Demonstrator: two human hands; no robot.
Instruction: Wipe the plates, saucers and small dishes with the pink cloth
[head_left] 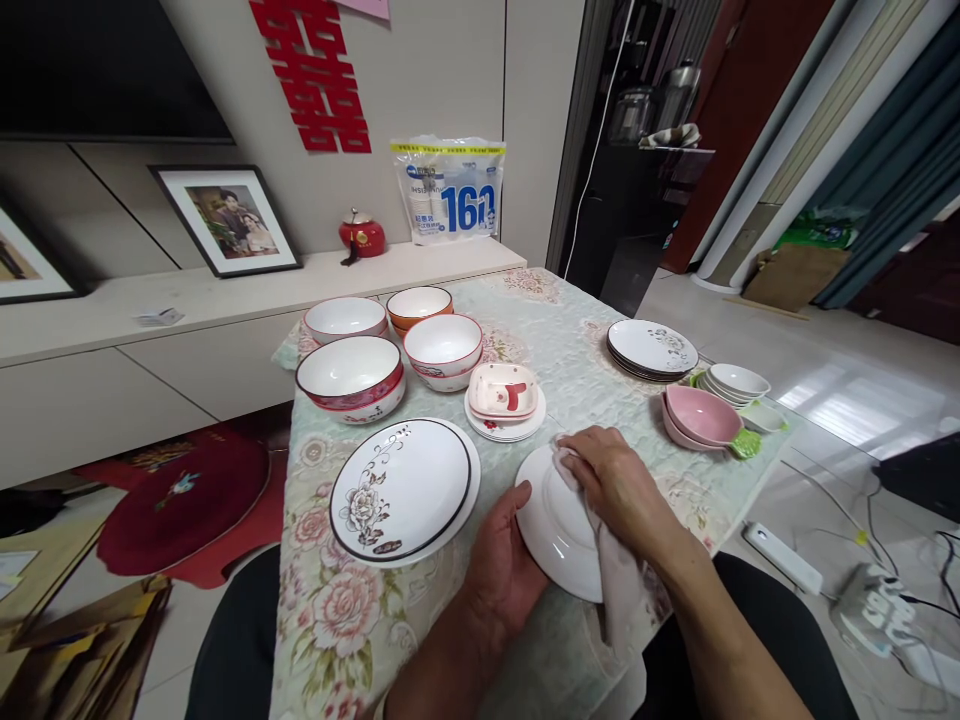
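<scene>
A white plate is tilted over the near part of the table, its underside with the foot ring facing up. My left hand grips its left rim, the thumb on top and the fingers hidden beneath. My right hand is closed on a pale pink cloth and presses it against the plate's upper right rim; the cloth hangs down past the plate. Left of my hands lies a flower-patterned plate with a dark rim, resting on another plate. Just beyond, a small square dish sits on small plates.
Stacked bowls stand at the back left. On the right are stacked dark-rimmed plates, pink bowls and small white bowls. A flowered tablecloth covers the table. The cabinet behind holds a framed photo, red jar and plastic pack.
</scene>
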